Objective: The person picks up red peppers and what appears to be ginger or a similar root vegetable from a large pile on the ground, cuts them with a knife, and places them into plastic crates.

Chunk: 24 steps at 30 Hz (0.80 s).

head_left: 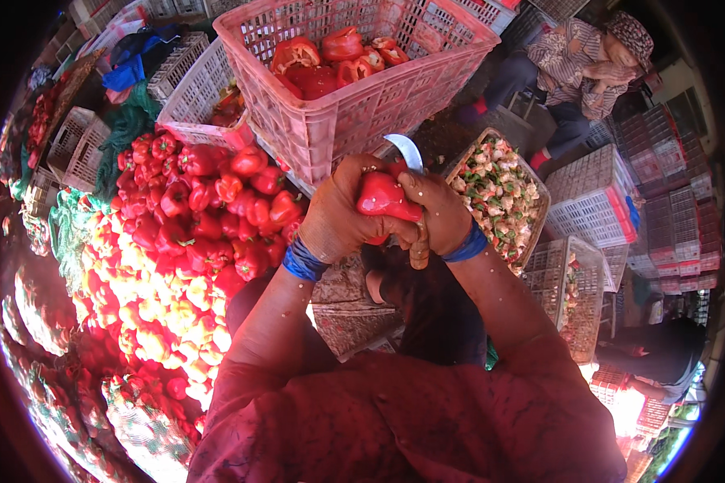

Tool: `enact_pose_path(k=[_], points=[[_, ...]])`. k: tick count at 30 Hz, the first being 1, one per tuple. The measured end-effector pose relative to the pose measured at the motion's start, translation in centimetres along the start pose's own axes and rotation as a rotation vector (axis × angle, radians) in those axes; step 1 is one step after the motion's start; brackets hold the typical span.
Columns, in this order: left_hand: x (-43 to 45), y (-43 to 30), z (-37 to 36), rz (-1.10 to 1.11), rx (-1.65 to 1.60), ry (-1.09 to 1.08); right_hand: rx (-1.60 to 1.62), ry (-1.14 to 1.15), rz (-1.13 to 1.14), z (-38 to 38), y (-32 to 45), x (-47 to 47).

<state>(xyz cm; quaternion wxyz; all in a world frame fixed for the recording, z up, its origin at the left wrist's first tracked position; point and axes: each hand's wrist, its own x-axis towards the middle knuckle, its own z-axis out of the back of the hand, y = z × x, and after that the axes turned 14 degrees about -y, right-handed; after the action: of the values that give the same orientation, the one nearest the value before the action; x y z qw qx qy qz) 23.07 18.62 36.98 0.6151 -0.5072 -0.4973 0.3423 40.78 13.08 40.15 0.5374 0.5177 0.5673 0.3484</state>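
Note:
Both hands wear soiled gloves with blue bands at the wrists. My left hand (344,211) grips a red bell pepper (383,196) in front of my chest. My right hand (440,208) closes around a knife with a hooked blade (407,151) and a wooden handle; its thumb presses the pepper's side. The blade points up, above the fingers. Just beyond the hands stands a pink plastic crate (362,115) holding several cut red pepper pieces (320,66). A large heap of whole red peppers (199,205) lies to the left, its lower part washed out by sunlight.
A crate of pepper cores and seeds (498,193) stands at the right, near stacked crates (592,187). A person in a patterned hat (580,72) sits at the upper right; another person (658,356) is at the lower right. Filled mesh sacks (145,422) lie lower left.

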Motion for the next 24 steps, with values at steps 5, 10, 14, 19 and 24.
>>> enact_pose_path(k=[5, 10, 14, 19, 24], points=[[0.4, -0.1, 0.6, 0.005, -0.135, 0.078, 0.431, 0.147, -0.117, -0.5, -2.2, -0.6], [0.8, 1.6, 0.4, 0.047, -0.409, -0.024, 0.273, 0.077, 0.028, -1.7, -0.2, -1.5], [0.6, 2.2, 0.3, 0.132, -0.437, -0.125, -0.550, -0.138, 0.092, -2.0, 2.6, -1.9], [1.0, 2.9, -0.8, 0.355, -0.621, -0.284, -0.801, -0.327, 0.765, -2.9, 1.4, -2.0], [0.7, 3.4, -0.4, 0.506, -0.969, -0.217, -0.689, -0.651, 0.532, 1.5, 3.3, -4.2]])
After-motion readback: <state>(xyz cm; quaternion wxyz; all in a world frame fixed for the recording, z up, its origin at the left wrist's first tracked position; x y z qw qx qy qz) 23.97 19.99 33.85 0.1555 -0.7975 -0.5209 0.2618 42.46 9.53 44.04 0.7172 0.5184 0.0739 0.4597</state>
